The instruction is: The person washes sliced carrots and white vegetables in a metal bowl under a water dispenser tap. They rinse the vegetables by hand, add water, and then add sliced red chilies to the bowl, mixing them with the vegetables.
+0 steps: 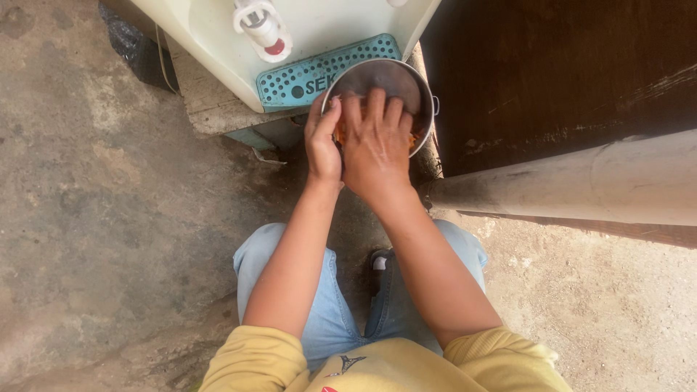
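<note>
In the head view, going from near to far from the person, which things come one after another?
Yellow shirt → blue jeans → left hand and right hand → metal pot → turquoise drip tray → dispenser tap.

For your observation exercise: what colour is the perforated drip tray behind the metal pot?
Teal, a blue-green, dotted with round holes: the drip tray shows best in the head view.

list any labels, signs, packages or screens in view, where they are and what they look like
Drip tray: teal perforated plastic grille with dark lettering, under the white dispenser's tap, just left of the metal pot that the left hand and right hand touch.
Shirt print: small dark emblem with a bit of red on the yellow shirt, bottom centre.
No packages, signs or screens show.
</note>
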